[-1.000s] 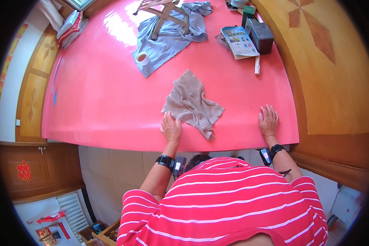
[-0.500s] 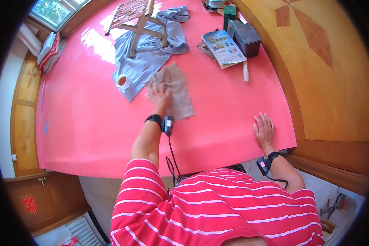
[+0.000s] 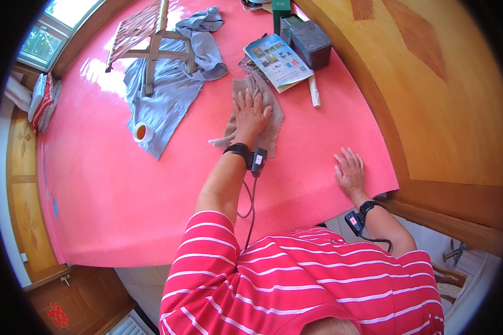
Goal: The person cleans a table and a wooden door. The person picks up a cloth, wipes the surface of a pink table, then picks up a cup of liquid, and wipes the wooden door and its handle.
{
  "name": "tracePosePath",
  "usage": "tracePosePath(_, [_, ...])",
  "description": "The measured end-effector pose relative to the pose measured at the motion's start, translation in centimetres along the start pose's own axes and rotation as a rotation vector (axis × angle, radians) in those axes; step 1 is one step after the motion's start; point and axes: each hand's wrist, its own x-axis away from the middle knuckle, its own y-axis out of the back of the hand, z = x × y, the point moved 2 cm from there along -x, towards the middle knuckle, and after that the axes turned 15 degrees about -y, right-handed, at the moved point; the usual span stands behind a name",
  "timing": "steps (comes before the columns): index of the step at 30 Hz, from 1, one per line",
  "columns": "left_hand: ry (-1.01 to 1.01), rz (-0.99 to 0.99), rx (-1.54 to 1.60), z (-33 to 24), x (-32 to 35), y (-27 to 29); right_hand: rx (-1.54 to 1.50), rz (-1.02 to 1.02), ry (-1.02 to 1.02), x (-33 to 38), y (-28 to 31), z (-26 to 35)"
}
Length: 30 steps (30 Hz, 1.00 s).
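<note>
A crumpled beige-brown cloth lies on the pink-covered surface. My left hand presses flat on it with fingers spread, its far end close to a booklet. Further right, near the front edge, my right hand rests palm down on the pink cover, fingers stretched out and holding nothing. To the left of the cloth stands a white cup of amber liquid, at the near end of a spread blue-grey garment.
A folding wooden stool stands on the garment. Dark boxes sit beside the booklet, with a white roll in front. Wooden panelling bounds the right side. Folded textiles lie at the far left, by a window.
My left hand has slid the cloth to the right and nearer the booklet. The right hand stays resting on the cover. The whole view has shifted slightly.
</note>
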Motion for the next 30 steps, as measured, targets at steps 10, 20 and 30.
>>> tracePosePath(10, [0.202,0.027,-0.223,7.9,2.5,0.7,-0.039,-0.027,-0.005,0.0,-0.1,0.2])
tracePosePath(20, [0.058,0.099,-0.301,5.7,2.9,-1.2,-0.022,-0.031,-0.025,0.3,-0.3,-0.5])
tracePosePath(30, [-0.299,0.099,0.077,-9.2,8.5,-0.9,-0.012,-0.059,-0.006,0.3,-0.8,-0.7])
